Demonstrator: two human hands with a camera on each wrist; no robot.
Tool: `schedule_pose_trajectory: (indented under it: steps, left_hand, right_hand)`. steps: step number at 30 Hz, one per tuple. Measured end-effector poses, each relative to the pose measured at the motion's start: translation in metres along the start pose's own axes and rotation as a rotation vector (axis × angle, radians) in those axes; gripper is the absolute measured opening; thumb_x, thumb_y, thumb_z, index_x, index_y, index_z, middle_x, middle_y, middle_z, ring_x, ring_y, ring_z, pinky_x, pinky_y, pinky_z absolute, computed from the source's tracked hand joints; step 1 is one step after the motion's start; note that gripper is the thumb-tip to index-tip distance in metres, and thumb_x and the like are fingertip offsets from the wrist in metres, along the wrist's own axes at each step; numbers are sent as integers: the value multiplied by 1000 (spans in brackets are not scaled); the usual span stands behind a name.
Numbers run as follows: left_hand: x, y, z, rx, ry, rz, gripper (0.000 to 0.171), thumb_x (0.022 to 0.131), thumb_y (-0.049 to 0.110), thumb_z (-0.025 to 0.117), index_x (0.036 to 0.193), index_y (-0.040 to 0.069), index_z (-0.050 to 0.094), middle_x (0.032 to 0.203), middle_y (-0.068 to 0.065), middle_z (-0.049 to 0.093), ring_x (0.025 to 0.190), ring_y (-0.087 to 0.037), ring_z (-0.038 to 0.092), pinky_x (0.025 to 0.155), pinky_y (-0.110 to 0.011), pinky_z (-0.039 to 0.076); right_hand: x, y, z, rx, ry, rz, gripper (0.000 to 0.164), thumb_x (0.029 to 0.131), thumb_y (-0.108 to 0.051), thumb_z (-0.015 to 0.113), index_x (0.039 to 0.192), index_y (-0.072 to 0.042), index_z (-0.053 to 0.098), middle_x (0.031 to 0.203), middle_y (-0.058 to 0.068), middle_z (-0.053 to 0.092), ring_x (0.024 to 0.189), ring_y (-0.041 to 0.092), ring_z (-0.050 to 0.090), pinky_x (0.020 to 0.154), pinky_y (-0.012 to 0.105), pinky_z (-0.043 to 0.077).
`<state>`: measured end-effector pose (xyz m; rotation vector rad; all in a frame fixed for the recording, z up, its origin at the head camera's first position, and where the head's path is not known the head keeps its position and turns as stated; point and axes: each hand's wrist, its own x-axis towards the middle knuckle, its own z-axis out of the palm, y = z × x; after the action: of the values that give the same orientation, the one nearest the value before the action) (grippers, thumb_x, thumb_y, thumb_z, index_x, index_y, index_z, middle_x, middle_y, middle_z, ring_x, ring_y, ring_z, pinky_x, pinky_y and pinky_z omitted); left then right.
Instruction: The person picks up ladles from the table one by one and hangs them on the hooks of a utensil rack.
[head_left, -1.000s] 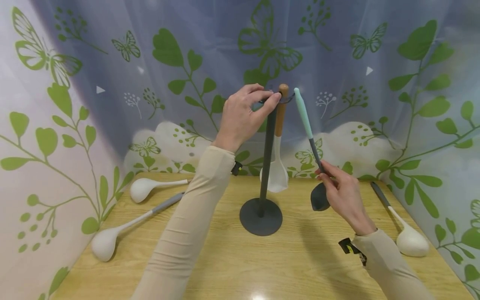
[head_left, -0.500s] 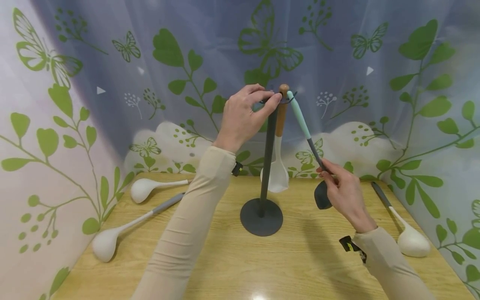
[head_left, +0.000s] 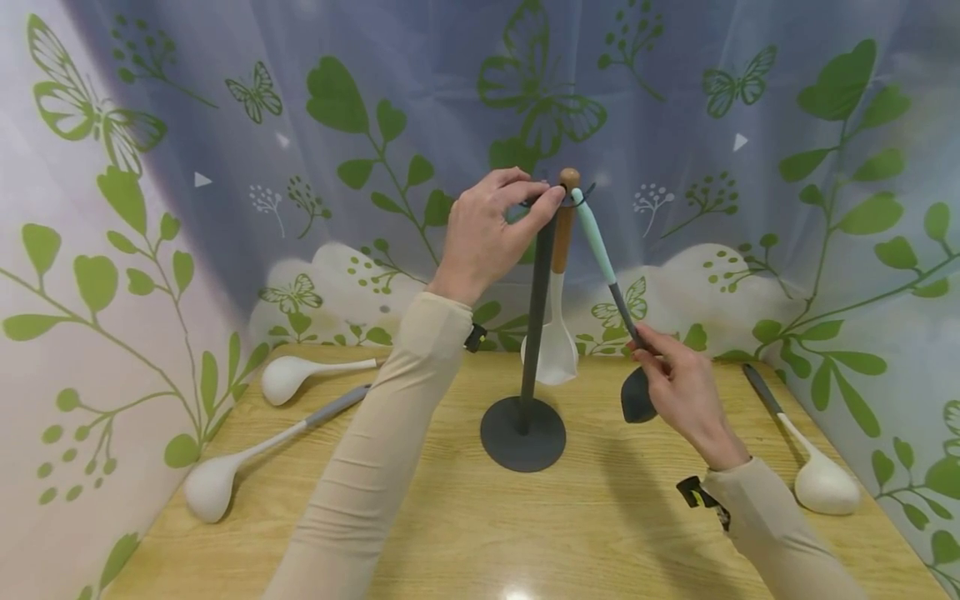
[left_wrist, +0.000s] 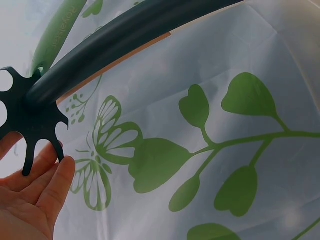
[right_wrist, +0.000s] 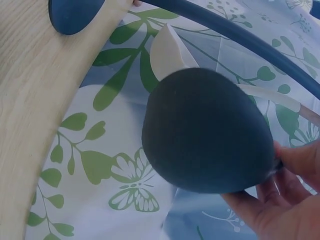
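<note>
My left hand (head_left: 491, 233) reaches to the top of a dark utensil rack (head_left: 535, 333) and pinches its notched top disc (left_wrist: 32, 115) at the edge. My right hand (head_left: 688, 385) grips the grey shaft of a ladle with a mint handle (head_left: 595, 237), just above its dark bowl (right_wrist: 205, 132). The ladle leans, bowl down, its handle tip up against the disc's right side; whether it sits in a notch cannot be told. On the rack's far side hangs a white ladle (head_left: 557, 354) with a wooden handle.
Two white ladles lie at left on the wooden table (head_left: 480, 533): a smaller one (head_left: 283, 380) behind a grey-handled one (head_left: 210, 490). At right lies another white ladle (head_left: 825, 483) with a dark handle. A patterned curtain (head_left: 420, 100) encloses the back and sides.
My right hand has brought the mint handle's tip leftward and slightly down, from beside the rack to its top disc. My left hand has stayed in place.
</note>
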<state>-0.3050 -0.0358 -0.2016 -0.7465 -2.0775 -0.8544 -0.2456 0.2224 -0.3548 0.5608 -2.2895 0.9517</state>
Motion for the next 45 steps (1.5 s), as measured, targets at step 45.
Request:
schedule_pose_trajectory:
  steps: [45]
  left_hand:
    - [-1,0,-1,-23,-18,-23,39,92,49,54,110,19,73,123,-5,61,112,-15,54,94,-35,45]
  right_hand:
    - [15,2,37,129,-91,13,40,88,5,61,127,1,56,98,22,70,88,28,66,78,49,56]
